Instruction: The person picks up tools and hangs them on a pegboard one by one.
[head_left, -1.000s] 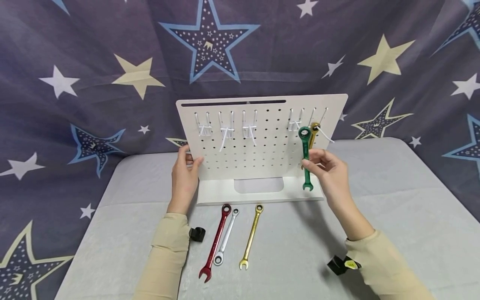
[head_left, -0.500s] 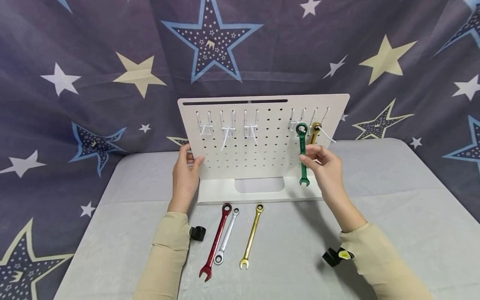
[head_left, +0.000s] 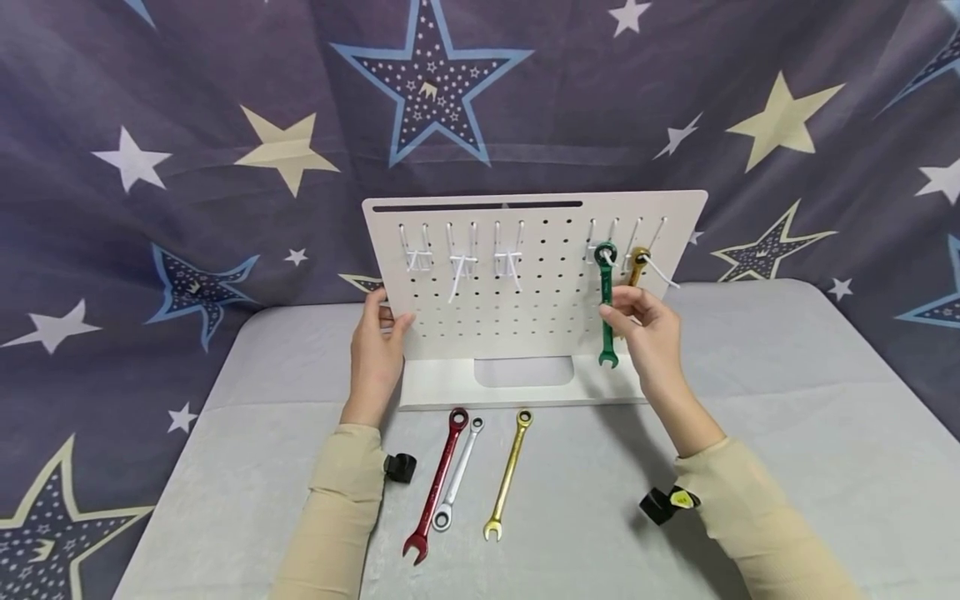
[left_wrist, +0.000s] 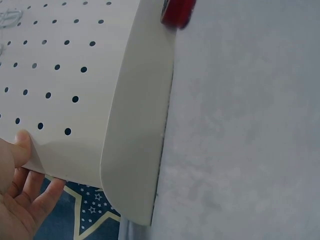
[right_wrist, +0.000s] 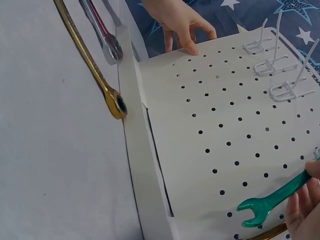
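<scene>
My right hand [head_left: 651, 333] pinches a green ratchet wrench [head_left: 607, 308] by its middle, ring end up and open end down. A white hook tip shows through its ring. Just right of it a gold wrench [head_left: 638, 260] hangs on another hook, partly behind my fingers. My left hand [head_left: 377, 358] grips the left edge of the white pegboard [head_left: 480, 317], its thumb on the front and its fingers behind, as the left wrist view shows. In the right wrist view the green wrench's open end [right_wrist: 257, 209] stands out in front of the board.
On the grey cloth before the board lie a red wrench [head_left: 437, 492], a silver wrench [head_left: 459, 475] beside it, and a second gold wrench [head_left: 509, 475]. Several white hooks [head_left: 462, 265] jut from the board's left half. A starry curtain [head_left: 187, 100] hangs behind.
My right hand has carried the green wrench slightly left and up, and a hook tip now shows in its ring. The left hand keeps its grip on the board.
</scene>
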